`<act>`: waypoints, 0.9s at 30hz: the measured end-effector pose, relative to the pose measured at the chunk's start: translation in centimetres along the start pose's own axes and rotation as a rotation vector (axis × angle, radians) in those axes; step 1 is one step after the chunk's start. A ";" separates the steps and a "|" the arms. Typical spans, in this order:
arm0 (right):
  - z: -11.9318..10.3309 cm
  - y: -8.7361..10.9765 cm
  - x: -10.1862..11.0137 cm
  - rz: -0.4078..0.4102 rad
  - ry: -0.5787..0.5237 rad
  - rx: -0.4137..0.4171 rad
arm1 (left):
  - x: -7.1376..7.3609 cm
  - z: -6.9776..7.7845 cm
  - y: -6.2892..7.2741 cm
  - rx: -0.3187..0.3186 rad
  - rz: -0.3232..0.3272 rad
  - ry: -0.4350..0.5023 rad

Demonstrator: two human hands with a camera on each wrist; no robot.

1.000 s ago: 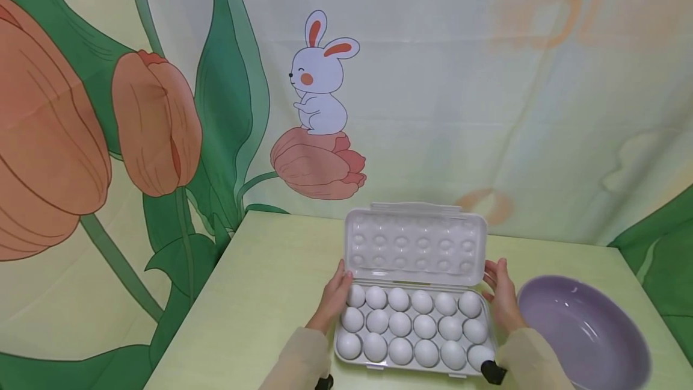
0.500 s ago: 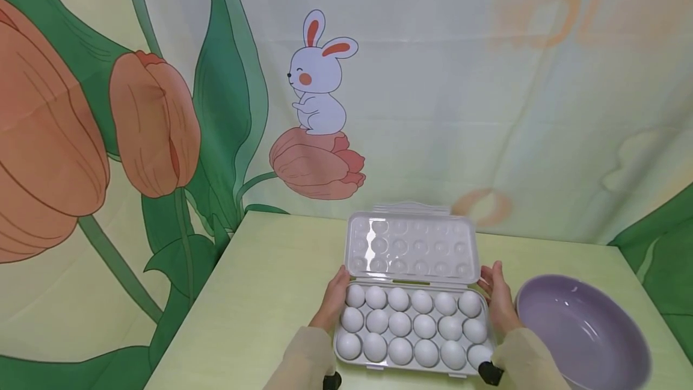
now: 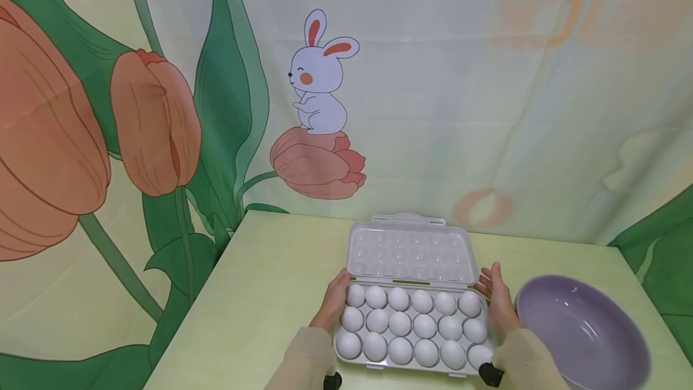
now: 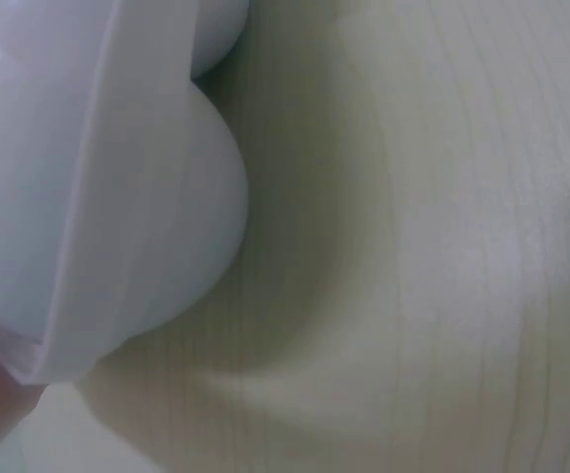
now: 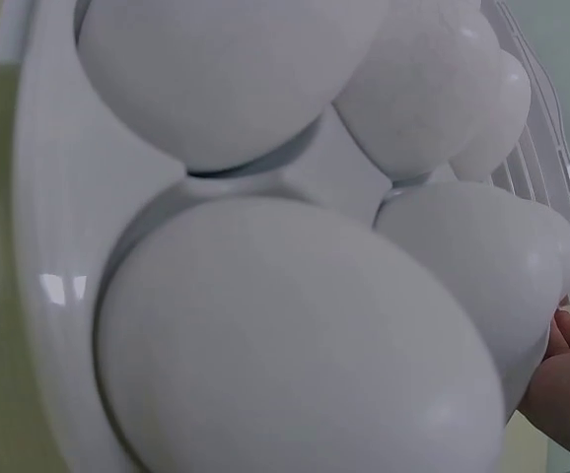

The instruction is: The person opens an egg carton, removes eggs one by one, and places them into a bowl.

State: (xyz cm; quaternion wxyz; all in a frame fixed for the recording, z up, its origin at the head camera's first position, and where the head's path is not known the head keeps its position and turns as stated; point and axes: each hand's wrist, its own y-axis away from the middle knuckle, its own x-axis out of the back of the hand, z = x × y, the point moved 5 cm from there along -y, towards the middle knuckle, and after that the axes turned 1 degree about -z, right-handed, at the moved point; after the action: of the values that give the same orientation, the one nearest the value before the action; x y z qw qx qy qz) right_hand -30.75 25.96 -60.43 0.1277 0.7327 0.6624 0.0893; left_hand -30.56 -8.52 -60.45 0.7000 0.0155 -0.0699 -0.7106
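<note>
A white plastic egg box (image 3: 400,368) lies on the table with its lid (image 3: 409,251) folded back away from me. Three rows of white eggs (image 3: 400,325) fill the base. My left hand (image 3: 331,300) rests along the box's left side near the hinge, fingers pointing forward. On the opposite side my right hand (image 3: 500,300) is held by the back corner, fingers extended at the lid's lower right edge. The left wrist view shows the box's bulging side wall (image 4: 157,197) close up. Large eggs (image 5: 295,335) crowd the right wrist view, fingers at its right edge.
A purple oval basin (image 3: 585,333) stands on the table right of my right hand. The pale yellow-green table (image 3: 254,306) extends left of the box. Behind it hangs a printed cloth (image 3: 422,107) with tulips and a rabbit.
The lid has tipped back and down, away from me, onto or close to the table behind the box. Both hands have shifted only slightly; the base and eggs stay put.
</note>
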 end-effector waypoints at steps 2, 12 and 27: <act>0.0 0.0 0.0 0.011 0.009 -0.003 | 0.2 -0.4 -0.1 -0.039 -0.012 -0.003; -3.8 4.1 -0.6 -0.020 0.201 0.057 | 1.7 3.8 2.9 0.066 -0.131 -0.086; -5.7 6.6 -1.2 -0.146 0.530 0.151 | 3.6 1.2 5.0 0.162 -0.255 -0.185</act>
State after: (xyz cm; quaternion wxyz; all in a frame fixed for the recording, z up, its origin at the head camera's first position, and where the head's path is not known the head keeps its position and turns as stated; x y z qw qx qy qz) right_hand -26.36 24.57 -52.99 -0.0989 0.6416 0.7286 0.2186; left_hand -25.84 -12.11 -58.38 0.5912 0.0151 -0.1885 -0.7840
